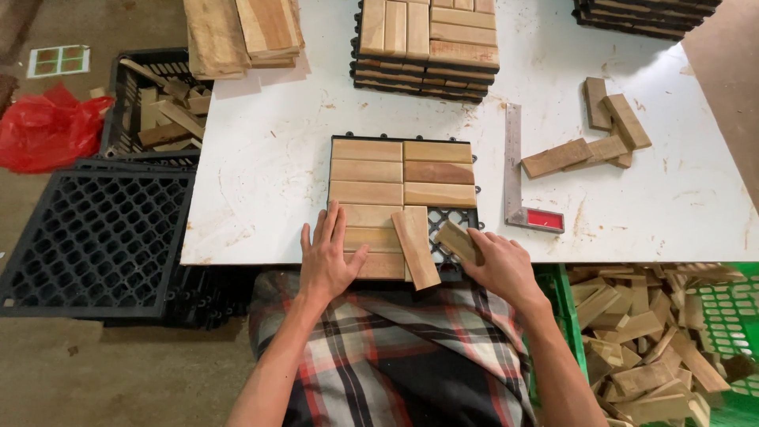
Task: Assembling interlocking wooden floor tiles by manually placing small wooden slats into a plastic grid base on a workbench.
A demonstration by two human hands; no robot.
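Observation:
A black plastic grid tile (457, 219) lies at the near edge of the white table (269, 158), mostly covered with wooden slats (402, 171). My left hand (328, 255) rests flat on the lower left slats. One loose slat (416, 247) lies tilted over the uncovered lower right part. My right hand (500, 265) grips a short wooden block (457, 240) at the tile's lower right corner.
A metal try square with a red handle (515, 179) lies right of the tile. Loose wood blocks (598, 136) sit further right. Finished tiles (427, 47) are stacked at the back. Black grid bases (99, 237) pile at left; a green crate of offcuts (656, 340) stands at right.

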